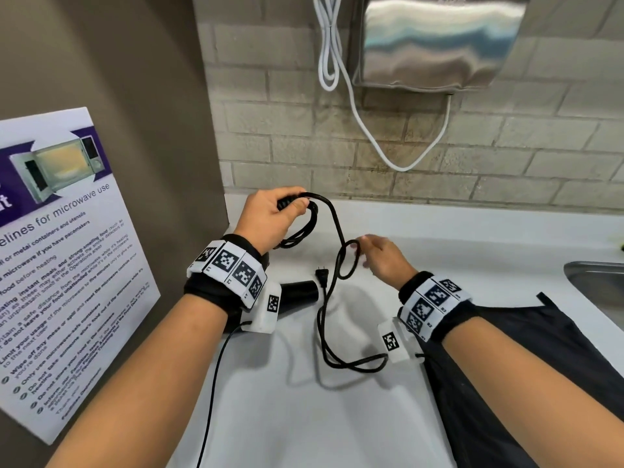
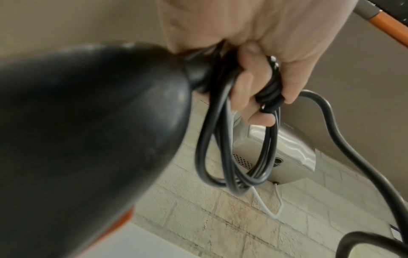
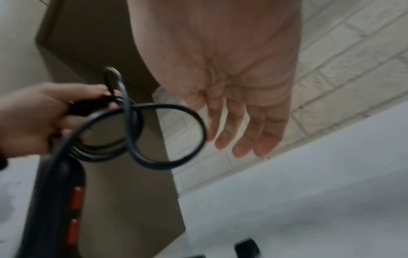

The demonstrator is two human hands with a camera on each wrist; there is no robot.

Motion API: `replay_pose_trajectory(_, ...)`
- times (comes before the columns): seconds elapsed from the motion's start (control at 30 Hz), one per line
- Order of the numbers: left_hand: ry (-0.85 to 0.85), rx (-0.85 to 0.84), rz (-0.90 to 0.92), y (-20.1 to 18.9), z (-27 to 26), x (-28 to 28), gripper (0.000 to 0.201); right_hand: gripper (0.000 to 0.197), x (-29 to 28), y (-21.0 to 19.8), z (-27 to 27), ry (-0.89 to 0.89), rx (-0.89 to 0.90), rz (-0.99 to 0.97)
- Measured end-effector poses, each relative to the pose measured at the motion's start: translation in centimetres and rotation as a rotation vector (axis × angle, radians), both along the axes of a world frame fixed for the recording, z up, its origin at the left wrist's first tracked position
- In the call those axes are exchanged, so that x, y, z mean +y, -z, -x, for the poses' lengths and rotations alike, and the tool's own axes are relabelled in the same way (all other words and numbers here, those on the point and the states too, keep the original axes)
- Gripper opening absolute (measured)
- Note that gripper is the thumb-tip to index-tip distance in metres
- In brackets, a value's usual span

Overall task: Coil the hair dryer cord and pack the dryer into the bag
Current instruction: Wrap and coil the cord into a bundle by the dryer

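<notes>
On the white worktop, nearest the viewer, the black bag is seen lying flat to the right of the loose cord. The slack is draped in a bend on the surface just left of the bag, and the plug lies beyond that bend, close to the dryer's nozzle.

The hair dryer is held up by the left hand, left of the plug; its handle end and several finished cord loops are clamped together in one curled grip, as the left wrist view shows. From that fist one strand arches over and forms a small loop near the right hand. In the right wrist view that hand's fingers are spread and straight, with nothing pinched; the loop hangs just beside them. Whether a fingertip touches the cord cannot be told, owing to blur.

Judged stage: coiling partly done, bag untouched.

Risks noted:
- the free loop may twist into a kink, since it already crosses itself;
- gathered loops may slip from the crowded left grip;
- the plug may drag and snag on the nozzle as slack is drawn in.
</notes>
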State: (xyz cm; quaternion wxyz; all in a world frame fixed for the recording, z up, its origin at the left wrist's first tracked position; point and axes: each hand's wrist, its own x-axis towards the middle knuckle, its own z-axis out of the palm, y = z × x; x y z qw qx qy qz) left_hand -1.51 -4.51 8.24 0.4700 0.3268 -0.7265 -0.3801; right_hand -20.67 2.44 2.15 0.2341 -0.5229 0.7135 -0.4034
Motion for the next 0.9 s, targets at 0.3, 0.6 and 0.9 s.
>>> replay_pose_trajectory(0.3,0.030,-0.035,-0.001,0.1,0.0,0.7,0.023,0.038,-1.4,4.0,-3.3,-0.353,0.197,-0.791)
replay_pose_trajectory(0.6,0.082,-0.040,-0.015,0.3,0.1,1.2,0.018,0.021,-1.7,5.4,-3.8,-0.107,0.091,-0.575)
replay_pose_trajectory(0.9,0.100,-0.015,-0.028,0.4,0.2,1.2,0.014,0.020,-1.6,2.6,-0.7,0.213,-0.249,-0.045)
